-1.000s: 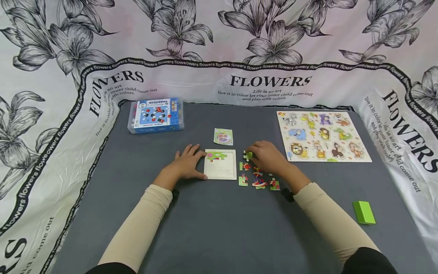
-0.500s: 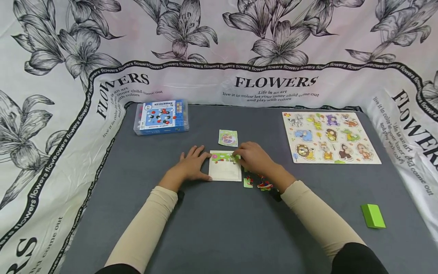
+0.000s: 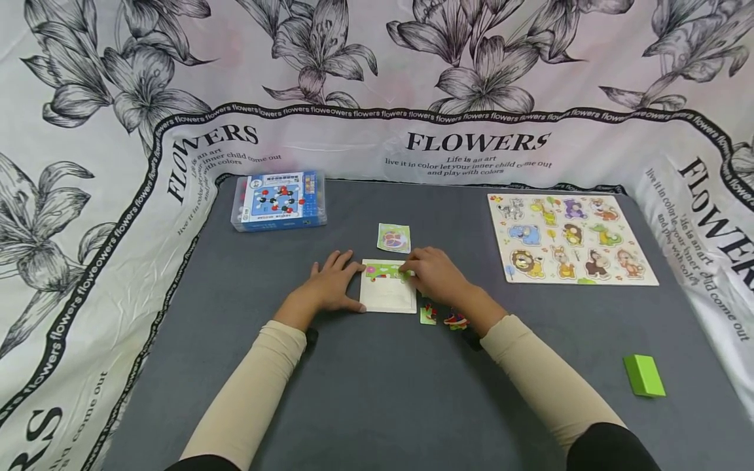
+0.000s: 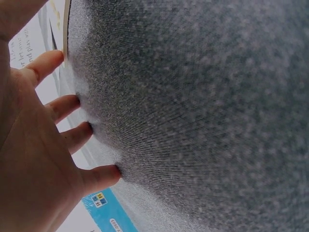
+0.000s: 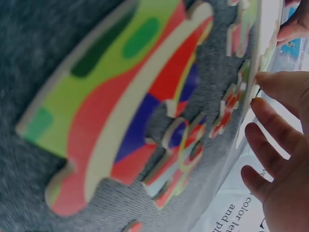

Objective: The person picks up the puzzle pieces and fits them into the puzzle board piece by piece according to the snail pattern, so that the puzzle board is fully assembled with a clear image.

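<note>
A small pale puzzle tray (image 3: 389, 299) lies mid-table, with green puzzle pieces (image 3: 379, 270) joined along its top edge. My left hand (image 3: 326, 286) is spread at the tray's left side, thumb and a fingertip touching its edge. In the left wrist view the left hand (image 4: 43, 140) has its fingers apart, tips on the cloth and tray rim. At the tray's upper right corner my right hand (image 3: 438, 278) pinches a green puzzle piece (image 3: 405, 276), mostly covered by the fingertips. Loose puzzle pieces (image 5: 116, 106), red, blue and green, lie below the right hand (image 5: 285, 140).
Above the tray sits a small picture card (image 3: 393, 238). A blue-labelled plastic box (image 3: 279, 201) stands back left, and an animal puzzle board (image 3: 571, 239) lies back right. Far to the right is a green block (image 3: 645, 375).
The right hand has carried a green piece left from the loose pieces to the tray's upper right corner. The left hand stays at the tray's left edge. The head view has shifted slightly.
</note>
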A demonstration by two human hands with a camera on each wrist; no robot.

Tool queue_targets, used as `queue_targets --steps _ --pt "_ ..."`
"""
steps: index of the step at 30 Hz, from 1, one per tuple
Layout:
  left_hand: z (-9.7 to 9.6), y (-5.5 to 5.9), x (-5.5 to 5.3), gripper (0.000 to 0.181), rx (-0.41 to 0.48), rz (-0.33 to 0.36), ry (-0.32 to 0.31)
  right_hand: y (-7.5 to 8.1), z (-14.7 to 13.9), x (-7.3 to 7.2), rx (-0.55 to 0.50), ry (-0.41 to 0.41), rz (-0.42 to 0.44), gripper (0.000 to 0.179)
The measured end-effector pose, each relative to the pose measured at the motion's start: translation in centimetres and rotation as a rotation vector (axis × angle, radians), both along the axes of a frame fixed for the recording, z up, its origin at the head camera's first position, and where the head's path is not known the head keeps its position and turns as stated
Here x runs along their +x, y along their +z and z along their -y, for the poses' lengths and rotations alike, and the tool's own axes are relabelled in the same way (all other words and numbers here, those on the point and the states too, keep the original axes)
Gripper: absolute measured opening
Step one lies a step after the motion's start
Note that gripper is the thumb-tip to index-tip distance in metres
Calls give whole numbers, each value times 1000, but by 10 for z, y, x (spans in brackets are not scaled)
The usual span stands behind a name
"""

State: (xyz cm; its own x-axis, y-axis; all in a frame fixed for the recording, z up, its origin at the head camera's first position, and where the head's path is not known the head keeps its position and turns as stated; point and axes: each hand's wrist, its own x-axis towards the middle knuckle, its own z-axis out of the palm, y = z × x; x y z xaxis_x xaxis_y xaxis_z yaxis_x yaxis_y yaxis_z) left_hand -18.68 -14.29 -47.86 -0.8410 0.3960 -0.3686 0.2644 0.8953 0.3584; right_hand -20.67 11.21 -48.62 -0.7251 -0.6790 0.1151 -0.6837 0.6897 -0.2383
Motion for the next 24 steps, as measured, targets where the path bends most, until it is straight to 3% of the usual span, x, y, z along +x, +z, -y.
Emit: queue_targets --steps 6,12,24 --pt "0 2 1 87 1 -1 1 1 -4 4 4 30 -20 25" --pt "-1 2 1 88 22 2 6 1 -18 6 -28 21 8 28" --pt "0 3 3 87 30 2 2 4 -44 17 33 -6 71 29"
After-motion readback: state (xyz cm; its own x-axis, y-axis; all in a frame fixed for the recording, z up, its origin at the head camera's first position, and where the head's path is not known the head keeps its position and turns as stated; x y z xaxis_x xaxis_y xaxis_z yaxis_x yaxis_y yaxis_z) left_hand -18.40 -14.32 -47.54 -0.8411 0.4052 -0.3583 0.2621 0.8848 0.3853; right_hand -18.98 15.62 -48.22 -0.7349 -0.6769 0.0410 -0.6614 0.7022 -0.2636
